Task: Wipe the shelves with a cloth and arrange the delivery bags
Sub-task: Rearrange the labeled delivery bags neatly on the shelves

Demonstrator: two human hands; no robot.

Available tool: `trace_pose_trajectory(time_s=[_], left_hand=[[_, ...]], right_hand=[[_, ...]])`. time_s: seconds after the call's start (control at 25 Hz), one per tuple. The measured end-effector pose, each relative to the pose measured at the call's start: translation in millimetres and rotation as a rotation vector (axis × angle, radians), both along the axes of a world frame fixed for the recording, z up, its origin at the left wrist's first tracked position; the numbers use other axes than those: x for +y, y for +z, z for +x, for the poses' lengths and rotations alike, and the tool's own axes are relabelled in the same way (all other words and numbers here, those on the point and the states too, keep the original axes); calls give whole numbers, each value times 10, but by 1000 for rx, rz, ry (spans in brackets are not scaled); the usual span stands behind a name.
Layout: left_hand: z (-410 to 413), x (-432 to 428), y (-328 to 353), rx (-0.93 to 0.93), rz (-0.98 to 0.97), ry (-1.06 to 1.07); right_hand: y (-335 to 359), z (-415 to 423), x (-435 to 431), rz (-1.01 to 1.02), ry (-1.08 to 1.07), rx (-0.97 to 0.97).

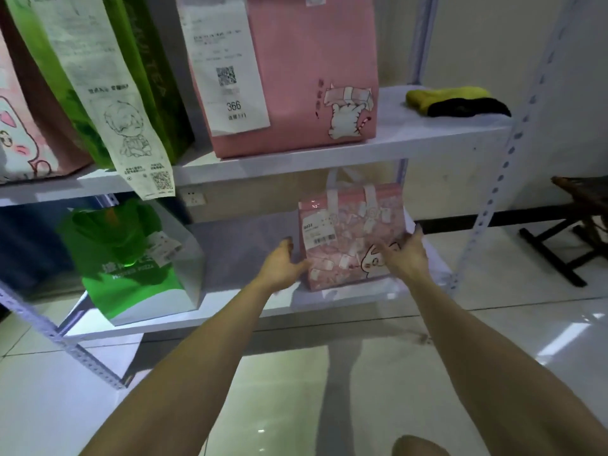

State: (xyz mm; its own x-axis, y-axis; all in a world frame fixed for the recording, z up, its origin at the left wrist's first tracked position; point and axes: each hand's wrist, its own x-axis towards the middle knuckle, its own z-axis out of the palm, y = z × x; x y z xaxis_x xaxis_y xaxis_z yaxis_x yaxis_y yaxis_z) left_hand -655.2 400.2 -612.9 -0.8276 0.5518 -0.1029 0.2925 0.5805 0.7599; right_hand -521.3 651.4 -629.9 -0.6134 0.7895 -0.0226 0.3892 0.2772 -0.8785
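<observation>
Pink glossy small bag stands on lower shelf, near frame centre. Right hand clasps its 3 o'clock corner, thumb across the front. Left hand at 9 o'clock, fingers loosely curved, grip unclear. Likely light, soft-walled, slick: hold both sides low.

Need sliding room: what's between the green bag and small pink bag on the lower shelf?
Bare shelf and the left hand gripping the small pink bag; head view.

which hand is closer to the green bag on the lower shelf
Left. The left hand holds the left edge of the small pink bag, just right of the green bag; the right hand holds its far edge.
</observation>
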Motion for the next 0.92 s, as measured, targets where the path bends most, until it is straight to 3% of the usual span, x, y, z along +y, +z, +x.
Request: trace_pose_trajectory(time_s=[0.08, 0.2, 0.28, 0.52, 0.76, 0.92], left_hand=[[-101, 81, -222, 36, 71, 57], [-114, -182, -466, 198, 164, 234], [-94, -489, -516, 212, 223, 251], [168, -1384, -349, 247, 319, 246], [389, -2396, -194, 251, 422, 403], [224, -3018, -213, 211, 476, 483]], right_hand=[[-122, 82, -27, 39, 37, -10], [-440, 345, -464, 107, -16, 134], [-621, 464, -902, 163, -44, 225], [-713, 582, -1689, 352, -37, 245], [-654, 305, -2391, 143, 175, 320], [-549, 119, -2769, 146, 255, 367]])
